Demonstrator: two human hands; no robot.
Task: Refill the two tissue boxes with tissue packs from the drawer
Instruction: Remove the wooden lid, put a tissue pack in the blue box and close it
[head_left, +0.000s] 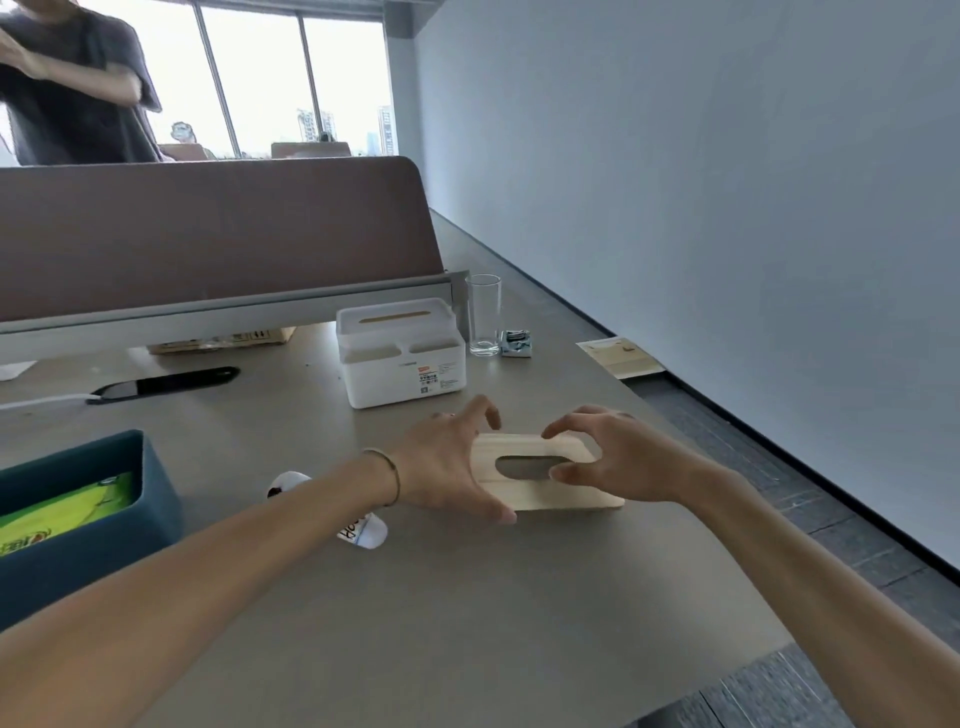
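A flat wooden lid (535, 491) with an oval slot lies on the grey desk (415, 623) in front of me. My left hand (447, 462) grips its left end, thumb at the near edge and fingers over the far edge. My right hand (618, 457) holds the right end, thumb beside the slot. At the left a dark blue tissue box (156, 493) stands without a lid, a green tissue pack (67, 512) inside it. A white tissue box (405, 374) with a wooden-slotted top stands behind the lid. No drawer is in view.
A tall empty glass (483, 317) and a small packet (517, 344) stand beyond the white box. A white tube-like object (366, 532) lies under my left forearm. A black flat item (166, 383) lies at the left. A brown partition (208, 234) backs the desk; a person (78, 78) stands behind it.
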